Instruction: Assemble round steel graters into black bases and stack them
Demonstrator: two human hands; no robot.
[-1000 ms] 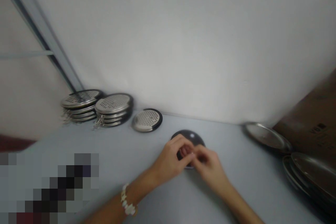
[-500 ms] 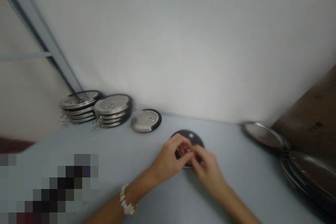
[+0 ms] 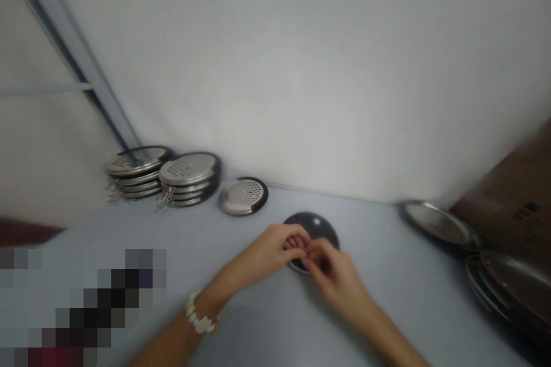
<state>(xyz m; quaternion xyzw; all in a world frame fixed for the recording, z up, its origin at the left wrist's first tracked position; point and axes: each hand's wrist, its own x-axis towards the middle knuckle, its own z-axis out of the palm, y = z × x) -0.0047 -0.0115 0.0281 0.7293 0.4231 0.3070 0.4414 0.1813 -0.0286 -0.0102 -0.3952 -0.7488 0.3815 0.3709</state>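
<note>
A round dark domed disc (image 3: 316,225) lies on the pale grey table (image 3: 258,309) near the back wall. My left hand (image 3: 270,253), with a white bead bracelet on its wrist, rests on the disc's near edge with its fingers curled. My right hand (image 3: 330,275) meets it from the right, fingertips pinched against the left hand's fingers over the disc. What the fingers pinch between them is too small and blurred to make out.
Two stacks of perforated metal discs (image 3: 140,169) (image 3: 188,176) stand at the back left, with a single perforated disc (image 3: 242,196) beside them. Shallow metal pans (image 3: 439,223) (image 3: 512,287) lie at the right by a brown cardboard box (image 3: 516,206). A pixelated patch covers the lower left.
Both hands stay on the dark disc; their fingers have drawn closer together and lower over its near edge. The view has shifted slightly.
</note>
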